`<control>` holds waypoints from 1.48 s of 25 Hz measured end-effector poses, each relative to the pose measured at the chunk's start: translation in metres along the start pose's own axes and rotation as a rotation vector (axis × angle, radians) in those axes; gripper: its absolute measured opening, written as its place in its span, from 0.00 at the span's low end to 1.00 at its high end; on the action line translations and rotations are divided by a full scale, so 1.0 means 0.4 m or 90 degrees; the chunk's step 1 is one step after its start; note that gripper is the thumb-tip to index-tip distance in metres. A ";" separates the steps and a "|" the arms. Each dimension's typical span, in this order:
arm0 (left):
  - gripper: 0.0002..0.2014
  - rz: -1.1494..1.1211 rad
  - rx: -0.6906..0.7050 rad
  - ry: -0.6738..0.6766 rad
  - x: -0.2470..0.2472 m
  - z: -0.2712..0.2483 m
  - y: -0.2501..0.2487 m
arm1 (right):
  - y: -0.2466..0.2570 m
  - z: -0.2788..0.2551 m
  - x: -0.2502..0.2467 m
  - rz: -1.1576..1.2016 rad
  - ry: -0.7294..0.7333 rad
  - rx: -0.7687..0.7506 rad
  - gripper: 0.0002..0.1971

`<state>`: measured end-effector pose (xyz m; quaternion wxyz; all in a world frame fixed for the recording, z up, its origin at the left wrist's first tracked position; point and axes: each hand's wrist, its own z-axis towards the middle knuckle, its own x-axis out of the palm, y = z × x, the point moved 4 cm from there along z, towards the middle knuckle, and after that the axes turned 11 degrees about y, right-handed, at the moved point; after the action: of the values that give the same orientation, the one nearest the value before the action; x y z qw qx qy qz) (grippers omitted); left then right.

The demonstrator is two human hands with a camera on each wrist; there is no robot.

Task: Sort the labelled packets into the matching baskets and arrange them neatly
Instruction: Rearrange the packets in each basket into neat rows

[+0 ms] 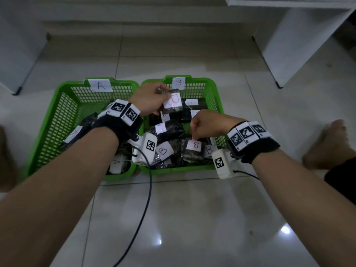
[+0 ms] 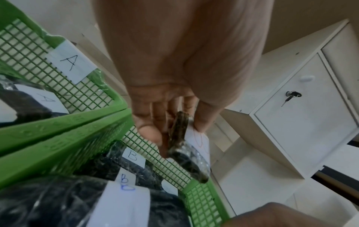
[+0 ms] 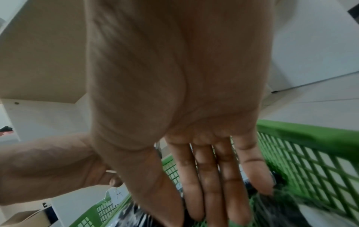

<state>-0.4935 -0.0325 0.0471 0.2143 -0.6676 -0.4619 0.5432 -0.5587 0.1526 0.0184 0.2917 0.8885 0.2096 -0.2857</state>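
Holding a dark packet with a red "B" label up over basket B, the left hand pinches it near the top edge. In the left wrist view the thumb is on one face and the fingertips on the other, with the packet hanging edge-on below them, clear of the pile underneath.

Right hand is low over the near part of basket B, fingers pointing down onto a packet with a pink "B" label. In the right wrist view the fingers look straight and close together, tips reaching into the dark packets; blur there, so I cannot tell whether they pinch anything or only touch.

Basket B is green mesh with a white "B" tag on its far wall. It holds a loose heap of dark plastic-wrapped packets with white "B" labels, some overlapping and tilted, e.g. one near the front left and one mid-pile.

Basket A sits just beside it on the left, rims touching or nearly so, with an "A" tag on its far wall. A few dark packets lie in it, partly hidden by the left forearm; one at the near end shows an "A" label.

Both baskets sit on a glossy white tiled floor. Each wrist carries a black strap with marker tiles and a white camera block; a black cable runs from the left one across the floor. A bare foot rests on the floor to the right. White cabinets stand behind; one door has a key in its lock.
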 end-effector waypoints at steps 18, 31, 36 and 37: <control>0.10 -0.092 -0.036 0.003 -0.022 -0.008 0.047 | 0.155 -0.032 0.042 -0.085 -0.075 -0.194 0.25; 0.16 -0.304 0.031 0.029 0.001 -0.025 -0.005 | -0.008 -0.049 -0.088 0.164 -0.305 -0.106 0.48; 0.15 -0.316 -0.014 -0.018 -0.006 -0.015 0.045 | -0.036 -0.038 -0.069 0.133 -0.164 -0.030 0.15; 0.15 -0.319 -0.026 -0.022 -0.003 -0.015 0.049 | -0.019 -0.028 -0.043 0.098 -0.111 -0.036 0.14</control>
<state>-0.4805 -0.0417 0.0344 0.3206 -0.5267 -0.6279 0.4749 -0.5713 0.1617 0.0337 0.3549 0.8652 0.1226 -0.3325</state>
